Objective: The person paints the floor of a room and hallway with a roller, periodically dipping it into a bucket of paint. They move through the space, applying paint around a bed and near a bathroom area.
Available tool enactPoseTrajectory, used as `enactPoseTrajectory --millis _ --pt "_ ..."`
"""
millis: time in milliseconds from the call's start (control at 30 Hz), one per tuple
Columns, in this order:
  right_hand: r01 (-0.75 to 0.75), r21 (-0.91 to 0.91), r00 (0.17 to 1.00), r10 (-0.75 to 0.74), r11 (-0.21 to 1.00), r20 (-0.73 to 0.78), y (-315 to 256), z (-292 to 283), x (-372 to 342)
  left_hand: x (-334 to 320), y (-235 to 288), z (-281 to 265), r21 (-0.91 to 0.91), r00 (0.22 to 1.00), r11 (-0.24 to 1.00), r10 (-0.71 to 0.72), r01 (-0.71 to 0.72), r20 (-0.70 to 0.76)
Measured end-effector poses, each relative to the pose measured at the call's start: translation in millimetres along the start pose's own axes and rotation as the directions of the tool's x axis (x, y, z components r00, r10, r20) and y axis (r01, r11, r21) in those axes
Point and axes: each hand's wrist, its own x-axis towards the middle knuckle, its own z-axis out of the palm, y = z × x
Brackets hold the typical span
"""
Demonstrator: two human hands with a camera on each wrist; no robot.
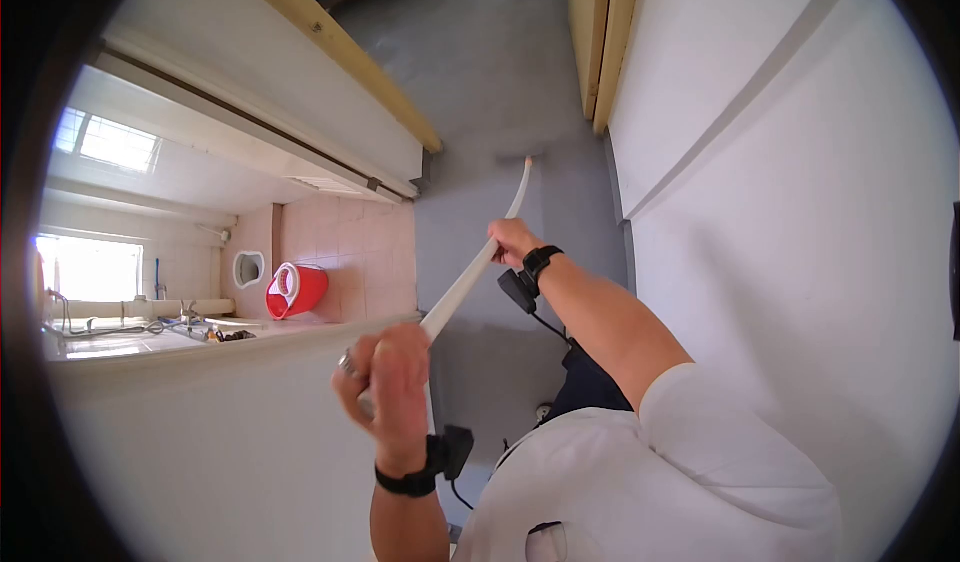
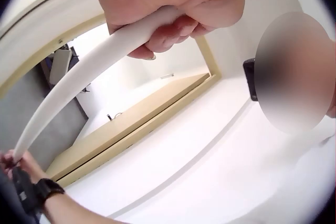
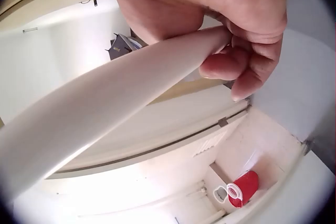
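Note:
A mop with a long white handle [image 1: 463,289] slants across the head view. Its dark, flat head [image 1: 519,155] meets the grey floor ahead, blurred against it. Near the upper end, my left hand [image 1: 388,387] grips the handle, with a ring on one finger. Farther down, my right hand [image 1: 513,242] holds the same handle. In the left wrist view, the fingers [image 2: 169,37] curl round the white tube. The right wrist view likewise shows curled fingers [image 3: 247,66] about it.
Through a doorway on the left, a red bucket [image 1: 307,293] with a white wringer stands on pink tiles near a squat toilet [image 1: 248,269]. White walls [image 1: 780,292] flank the grey floor [image 1: 470,82]. A wooden door frame [image 1: 375,92] stands ahead on the left, another door edge [image 1: 605,52] on the right.

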Motion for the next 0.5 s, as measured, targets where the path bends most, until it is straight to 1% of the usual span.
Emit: enactPoseTrajectory --millis 33,67,100,133,167,200,233,267,300,333,367,433,467,500 --pt "0.0 0.003 1.0 0.0 1.0 0.002 -9.6 -1.0 5.7 6.8 -8.6 11.7 0.048 1.0 0.999 -0.014 0.015 -0.013" --pt "0.016 0.024 0.999 -0.015 1.0 -0.038 -19.3 -3.9 10.6 13.1 -16.0 21.4 0.096 0.999 0.995 -0.027 0.03 -0.028" --pt "0.033 0.042 0.997 -0.029 0.999 -0.077 -27.6 -7.0 17.4 20.6 -22.9 26.6 0.101 0.999 0.994 -0.026 0.028 -0.028" --pt "0.031 0.044 0.997 -0.028 0.999 -0.072 -37.5 -13.6 24.4 26.6 -29.2 30.8 0.086 1.0 0.996 0.002 -0.001 -0.018" --pt "0.051 0.028 0.999 -0.051 0.998 -0.005 -46.7 -21.5 30.0 27.9 -31.8 32.5 0.071 0.999 0.997 0.031 -0.03 -0.01" --pt "0.071 0.012 0.995 -0.071 0.997 0.063 -44.3 -25.2 34.9 21.5 -29.0 31.3 0.065 1.0 0.997 0.031 -0.031 -0.002" --pt "0.07 0.01 0.995 -0.07 0.998 0.069 -37.1 -22.9 38.9 13.8 -20.9 28.6 0.069 0.999 0.997 0.034 -0.033 -0.005" --pt "0.07 0.221 0.979 -0.109 0.973 0.17 -35.3 -18.7 43.4 6.9 -8.1 26.2 0.039 0.994 0.996 0.078 -0.075 -0.076" --pt "0.047 0.42 0.951 -0.169 0.906 0.259 -33.9 -14.0 44.9 -3.3 8.3 22.8 0.009 0.982 0.993 0.119 -0.119 -0.145" --pt "0.013 0.595 0.982 -0.122 0.804 0.144 -41.8 11.1 -11.7 -16.6 27.8 17.9 -0.018 0.963 0.986 0.156 -0.164 -0.218" --pt "0.017 0.591 0.981 -0.129 0.807 0.148 -30.6 21.1 -18.9 -30.4 48.7 11.5 -0.04 0.938 0.977 0.19 -0.211 -0.291" --pt "0.001 0.821 0.976 -0.18 0.57 0.123 -3.1 41.2 -25.3 -58.2 103.8 -12.7 -0.198 0.937 0.95 0.175 -0.242 -0.303" --pt "-0.036 0.857 0.983 -0.137 0.513 0.123 22.3 51.7 -22.3 -78.1 123.2 -23.1 -0.175 0.926 0.952 0.184 -0.252 -0.331" --pt "0.1 0.711 0.975 -0.209 0.696 0.068 48.2 64.8 -35.1 -94.8 140.0 -30.1 -0.155 0.915 0.954 0.19 -0.258 -0.355"
